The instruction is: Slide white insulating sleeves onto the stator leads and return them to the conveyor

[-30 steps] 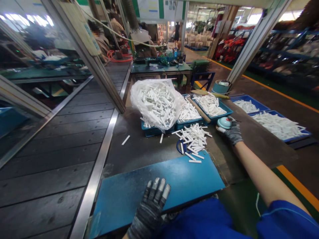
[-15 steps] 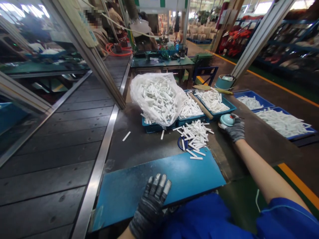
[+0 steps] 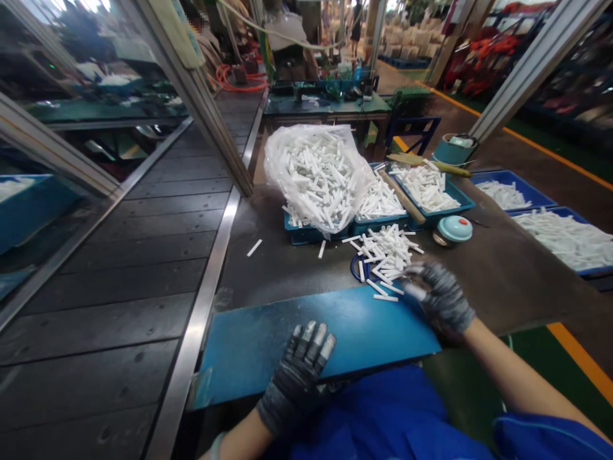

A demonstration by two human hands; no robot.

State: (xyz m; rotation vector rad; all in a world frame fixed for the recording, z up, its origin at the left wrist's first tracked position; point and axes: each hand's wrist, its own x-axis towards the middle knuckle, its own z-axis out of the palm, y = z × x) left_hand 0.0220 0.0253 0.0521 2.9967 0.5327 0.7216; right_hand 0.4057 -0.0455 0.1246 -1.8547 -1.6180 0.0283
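Observation:
My left hand (image 3: 297, 377), in a dark striped glove with pale fingertips, lies with fingers spread on the near edge of the blue board (image 3: 268, 326). My right hand (image 3: 438, 297), gloved the same way, hovers by the board's right end, beside a loose pile of white sticks (image 3: 389, 250). Motion blurs its fingers, and whether they hold something does not show. A round light-blue lidded container (image 3: 454, 229) with a red knob stands beyond that hand. Behind the pile, a clear plastic bag (image 3: 318, 179) full of white sticks rests on a teal tray (image 3: 306, 235).
More teal trays of white sticks (image 3: 426, 188) stand right of the bag, with a wooden bar (image 3: 405, 199) between them. Blue bins (image 3: 565, 236) are at the right. A slatted conveyor (image 3: 143, 275) with a metal rail runs along the left. A post (image 3: 205, 96) rises beside it.
My right hand has let go of the round container and moved toward me and left, beside the pile. The view has shifted slightly; my left hand stays on the board.

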